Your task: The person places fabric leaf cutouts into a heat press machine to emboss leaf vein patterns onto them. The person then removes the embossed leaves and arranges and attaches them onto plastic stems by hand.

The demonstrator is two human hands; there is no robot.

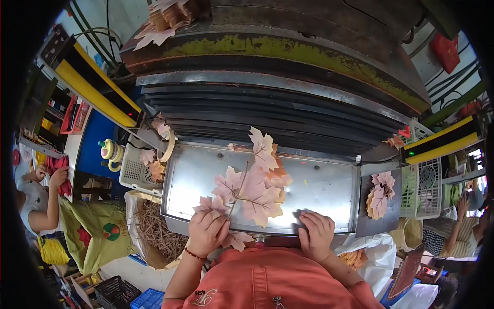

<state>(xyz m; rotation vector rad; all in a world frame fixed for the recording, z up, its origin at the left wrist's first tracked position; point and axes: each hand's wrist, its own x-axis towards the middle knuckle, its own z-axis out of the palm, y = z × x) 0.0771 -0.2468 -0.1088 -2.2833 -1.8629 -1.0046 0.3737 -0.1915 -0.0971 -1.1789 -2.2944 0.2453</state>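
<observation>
A spray of pale pink artificial maple leaves (260, 198) lies on the shiny metal tray (329, 190), with its thin brown stem running down toward me. My left hand (208, 233) is closed at the tray's front edge around the stem's lower end, between two of the leaves. One of those leaves (237, 240) hangs over the edge beside my wrist. Orange-tinged leaves show behind the pink ones. My right hand (316, 233) rests on the front edge to the right, thumb apart from the fingers, holding nothing.
Behind the tray stands a machine with dark ridged bellows (278, 116), flanked by yellow-black sensor bars (95, 92) (442, 141). More leaves (380, 195) lie on a right-hand plate. A white basket (139, 167), a sack of brown stems (154, 226) and co-workers (38, 198) are at the sides.
</observation>
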